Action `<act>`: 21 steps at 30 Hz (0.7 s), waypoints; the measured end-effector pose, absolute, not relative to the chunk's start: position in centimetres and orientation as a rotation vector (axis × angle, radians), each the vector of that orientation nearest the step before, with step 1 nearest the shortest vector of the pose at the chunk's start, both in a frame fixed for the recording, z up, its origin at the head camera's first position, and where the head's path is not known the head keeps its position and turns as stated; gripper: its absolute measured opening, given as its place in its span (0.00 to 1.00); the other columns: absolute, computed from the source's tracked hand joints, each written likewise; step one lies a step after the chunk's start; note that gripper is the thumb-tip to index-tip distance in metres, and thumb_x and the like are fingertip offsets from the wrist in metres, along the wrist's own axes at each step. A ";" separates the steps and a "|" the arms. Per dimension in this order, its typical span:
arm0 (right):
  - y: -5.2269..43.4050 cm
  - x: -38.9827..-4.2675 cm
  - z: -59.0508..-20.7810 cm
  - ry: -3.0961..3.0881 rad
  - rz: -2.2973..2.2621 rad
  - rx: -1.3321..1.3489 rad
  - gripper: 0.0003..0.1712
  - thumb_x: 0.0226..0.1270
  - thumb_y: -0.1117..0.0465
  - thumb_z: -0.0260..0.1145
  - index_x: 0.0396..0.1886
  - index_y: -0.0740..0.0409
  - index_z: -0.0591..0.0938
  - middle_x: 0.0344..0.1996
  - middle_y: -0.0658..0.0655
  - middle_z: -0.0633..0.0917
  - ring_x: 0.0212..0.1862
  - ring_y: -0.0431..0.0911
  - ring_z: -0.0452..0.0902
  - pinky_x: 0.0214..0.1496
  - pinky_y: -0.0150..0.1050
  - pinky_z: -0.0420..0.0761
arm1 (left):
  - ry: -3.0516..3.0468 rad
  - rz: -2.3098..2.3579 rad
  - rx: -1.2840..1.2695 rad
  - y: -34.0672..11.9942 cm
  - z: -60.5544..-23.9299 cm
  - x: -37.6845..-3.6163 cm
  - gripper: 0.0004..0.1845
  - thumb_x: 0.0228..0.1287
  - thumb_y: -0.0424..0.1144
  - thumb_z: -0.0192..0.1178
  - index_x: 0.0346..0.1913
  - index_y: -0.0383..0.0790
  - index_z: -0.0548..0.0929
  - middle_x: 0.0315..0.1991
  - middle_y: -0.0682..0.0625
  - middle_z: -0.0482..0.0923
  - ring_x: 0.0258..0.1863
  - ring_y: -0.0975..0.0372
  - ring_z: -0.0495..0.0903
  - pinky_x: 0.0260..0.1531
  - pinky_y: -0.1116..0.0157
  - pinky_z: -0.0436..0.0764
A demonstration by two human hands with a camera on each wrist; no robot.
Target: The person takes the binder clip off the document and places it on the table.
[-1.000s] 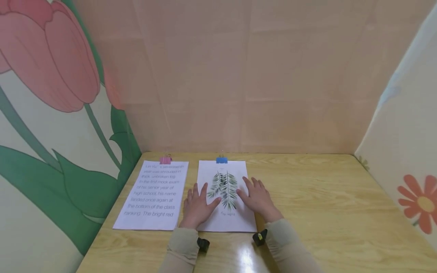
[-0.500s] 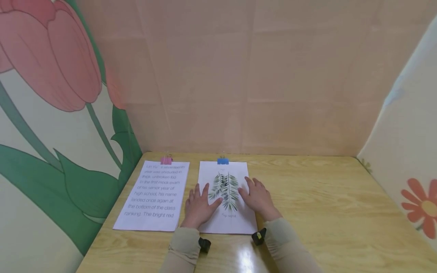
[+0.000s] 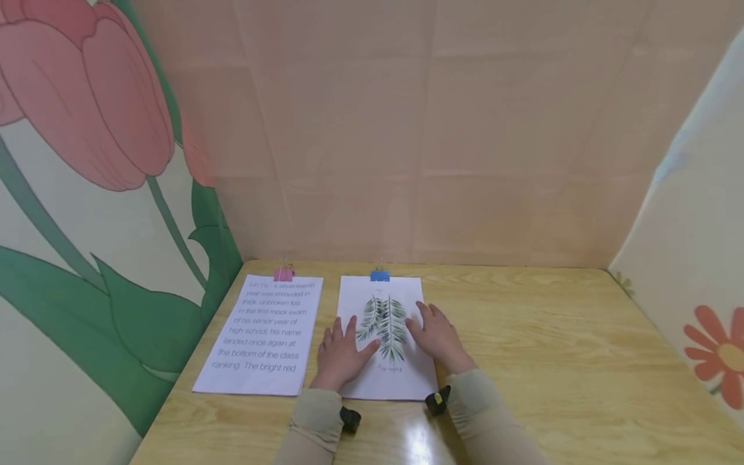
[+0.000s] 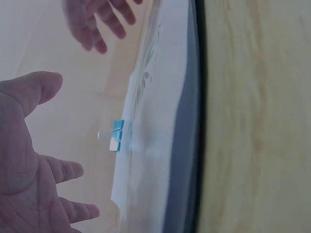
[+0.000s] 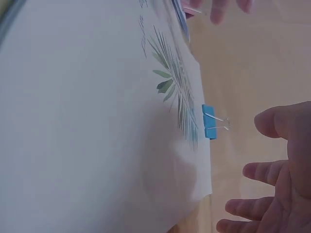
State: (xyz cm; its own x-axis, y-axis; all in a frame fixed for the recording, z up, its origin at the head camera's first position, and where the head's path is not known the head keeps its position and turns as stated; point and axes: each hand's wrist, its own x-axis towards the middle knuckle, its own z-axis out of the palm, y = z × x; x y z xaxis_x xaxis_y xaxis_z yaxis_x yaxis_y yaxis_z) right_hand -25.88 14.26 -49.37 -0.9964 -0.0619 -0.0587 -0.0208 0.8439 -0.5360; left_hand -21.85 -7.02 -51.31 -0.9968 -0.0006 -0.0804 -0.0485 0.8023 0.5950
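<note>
A white sheet printed with green leaves [image 3: 383, 336] lies on the wooden table [image 3: 552, 361], held at its far edge by a blue binder clip [image 3: 380, 276]. My left hand [image 3: 340, 349] lies flat on the sheet's lower left, fingers spread. My right hand [image 3: 437, 336] lies flat on its right edge, fingers straight. In the left wrist view the left hand [image 4: 29, 160] is open beside the leaf sheet [image 4: 160, 121] and blue clip [image 4: 116, 136]. The right wrist view has the right hand [image 5: 277, 174] open next to the sheet [image 5: 97, 121] and clip [image 5: 209, 121].
A second sheet with printed text [image 3: 261, 332] lies just left of the leaf sheet, with a pink binder clip [image 3: 283, 274] at its far edge. Painted walls with flowers close in the table at the left [image 3: 87, 194], back and right [image 3: 697, 258].
Both hands stay flat on the leaf sheet in nearly the same places. Only the view has shifted a little.
</note>
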 end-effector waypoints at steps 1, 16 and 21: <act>14.3 -25.9 -49.4 2.938 -0.863 -0.066 0.37 0.79 0.47 0.54 0.78 0.66 0.64 0.75 0.77 0.61 0.74 0.72 0.57 0.71 0.69 0.60 | 2.899 0.980 -0.040 -7.0 -51.3 -21.9 0.47 0.70 0.67 0.56 0.81 0.40 0.60 0.80 0.30 0.48 0.77 0.32 0.46 0.71 0.34 0.51; 14.2 -26.6 -50.4 2.825 -1.069 -0.034 0.37 0.80 0.50 0.56 0.79 0.66 0.63 0.76 0.75 0.61 0.76 0.69 0.56 0.74 0.64 0.58 | 2.871 1.110 0.005 -7.0 -50.8 -22.3 0.44 0.72 0.61 0.58 0.80 0.36 0.60 0.78 0.28 0.51 0.74 0.29 0.52 0.69 0.31 0.53; 14.1 -26.6 -50.3 2.771 -1.184 0.024 0.36 0.79 0.52 0.57 0.78 0.66 0.63 0.75 0.73 0.63 0.76 0.68 0.56 0.75 0.63 0.58 | 2.867 1.173 -0.017 -7.1 -50.8 -22.3 0.42 0.73 0.57 0.59 0.79 0.35 0.60 0.78 0.28 0.52 0.75 0.31 0.54 0.69 0.32 0.55</act>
